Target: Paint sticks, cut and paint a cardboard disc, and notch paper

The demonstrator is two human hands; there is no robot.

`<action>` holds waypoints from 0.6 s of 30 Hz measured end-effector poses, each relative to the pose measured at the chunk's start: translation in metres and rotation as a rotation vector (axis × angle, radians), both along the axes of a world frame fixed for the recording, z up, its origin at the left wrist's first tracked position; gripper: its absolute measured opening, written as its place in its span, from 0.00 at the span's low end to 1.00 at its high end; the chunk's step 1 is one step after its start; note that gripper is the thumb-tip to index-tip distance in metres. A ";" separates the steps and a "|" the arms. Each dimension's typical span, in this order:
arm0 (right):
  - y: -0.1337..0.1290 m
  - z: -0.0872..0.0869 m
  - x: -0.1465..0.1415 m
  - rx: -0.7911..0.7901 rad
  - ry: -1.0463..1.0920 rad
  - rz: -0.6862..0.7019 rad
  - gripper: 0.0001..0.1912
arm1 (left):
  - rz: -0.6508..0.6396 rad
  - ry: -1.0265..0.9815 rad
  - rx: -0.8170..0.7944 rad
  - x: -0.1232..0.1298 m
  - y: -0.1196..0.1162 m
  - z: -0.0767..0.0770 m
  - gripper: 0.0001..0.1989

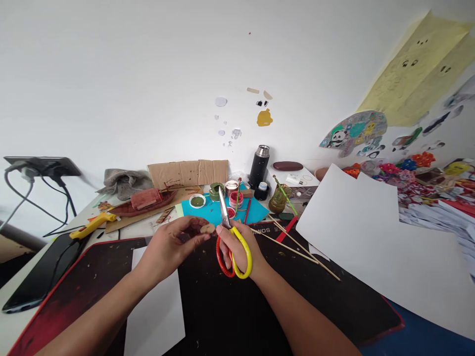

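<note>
Between the thumb and fingers of my left hand [168, 247] is a small round piece of cardboard [208, 228], tan and about coin-sized. My right hand [243, 249] is closed around a pair of scissors [242, 253] with one yellow and one red handle loop. The scissor blades point up and away from me and look closed together. Both hands are raised above the black mat, close to each other, and the right fingertips come near the cardboard piece. A sheet of white paper [156, 306] lies on the mat under my left forearm.
Paint jars [216, 192] stand on blue paper [256, 211] ahead, near a black thermos [259, 165]. Thin wooden sticks [297, 251] and large white sheets [349, 222] lie right. A model boat [148, 201], a yellow glue gun [94, 225] and a phone [40, 277] are left.
</note>
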State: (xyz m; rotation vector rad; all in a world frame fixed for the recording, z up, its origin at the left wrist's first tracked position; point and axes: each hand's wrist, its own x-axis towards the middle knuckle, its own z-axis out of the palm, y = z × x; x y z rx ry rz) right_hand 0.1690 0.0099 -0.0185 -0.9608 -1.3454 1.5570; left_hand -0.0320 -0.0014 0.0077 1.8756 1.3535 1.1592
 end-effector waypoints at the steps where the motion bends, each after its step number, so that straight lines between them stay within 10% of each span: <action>1: 0.000 0.000 0.000 -0.004 -0.003 0.005 0.27 | -0.009 0.020 0.002 0.000 0.000 -0.001 0.14; 18: 0.000 -0.005 -0.003 0.013 -0.042 -0.026 0.19 | -0.046 0.062 -0.093 -0.001 0.004 -0.005 0.15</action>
